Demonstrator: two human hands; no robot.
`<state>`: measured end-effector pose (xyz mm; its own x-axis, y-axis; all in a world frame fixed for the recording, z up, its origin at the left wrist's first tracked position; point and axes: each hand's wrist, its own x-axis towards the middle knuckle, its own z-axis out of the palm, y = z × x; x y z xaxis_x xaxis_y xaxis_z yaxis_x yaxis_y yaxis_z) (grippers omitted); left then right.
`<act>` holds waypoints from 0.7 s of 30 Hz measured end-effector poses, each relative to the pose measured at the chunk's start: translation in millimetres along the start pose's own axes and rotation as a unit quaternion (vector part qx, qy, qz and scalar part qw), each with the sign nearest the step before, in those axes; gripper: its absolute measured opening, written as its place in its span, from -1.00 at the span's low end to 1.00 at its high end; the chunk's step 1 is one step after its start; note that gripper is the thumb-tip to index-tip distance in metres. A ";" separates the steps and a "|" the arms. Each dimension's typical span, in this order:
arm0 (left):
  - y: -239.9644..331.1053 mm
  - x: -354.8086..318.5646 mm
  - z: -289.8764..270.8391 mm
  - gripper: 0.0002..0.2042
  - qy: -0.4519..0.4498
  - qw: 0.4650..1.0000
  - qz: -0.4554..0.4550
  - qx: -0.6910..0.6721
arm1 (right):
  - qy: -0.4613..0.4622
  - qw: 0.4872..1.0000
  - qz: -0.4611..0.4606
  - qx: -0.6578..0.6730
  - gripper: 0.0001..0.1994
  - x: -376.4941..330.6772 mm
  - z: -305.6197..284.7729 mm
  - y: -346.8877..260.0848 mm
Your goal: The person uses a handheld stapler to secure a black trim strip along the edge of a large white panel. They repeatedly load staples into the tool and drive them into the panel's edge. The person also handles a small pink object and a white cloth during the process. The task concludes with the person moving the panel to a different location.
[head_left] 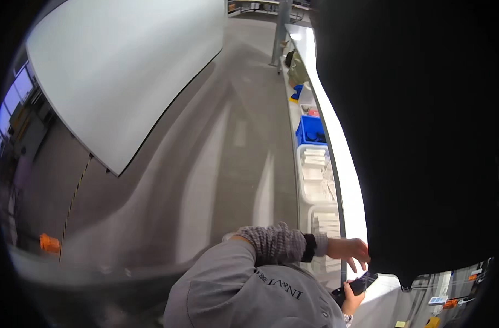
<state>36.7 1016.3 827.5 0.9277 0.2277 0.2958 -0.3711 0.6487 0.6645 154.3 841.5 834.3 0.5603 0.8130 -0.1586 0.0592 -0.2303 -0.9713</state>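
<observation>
Left hand (349, 250) open, fingers spread above dark phone (361, 284); right hand (350, 299) grips phone beside white trays (318, 180).

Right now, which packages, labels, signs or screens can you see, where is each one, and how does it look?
Dark flat handheld device with a screen: held in the right hand, under the left hand; screen dark.
Blue plastic bin: on the long narrow shelf, boxy.
Clear plastic tray of white packs: just nearer than the bin, rectangular.
Small coloured labels: lower right, blue-white and orange; too small to describe further.
</observation>
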 end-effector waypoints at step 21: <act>45.9 18.6 11.1 -0.83 -0.017 0.979 -0.180 0.098 | 0.482 0.835 0.091 0.251 -0.83 -3.5 179.2 -35.2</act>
<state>36.5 1042.3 871.1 0.9992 -0.0163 0.0373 -0.0231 0.5295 0.8480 2.2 942.6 837.3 0.9413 -0.0741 -0.3293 -0.3164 0.1464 -0.9373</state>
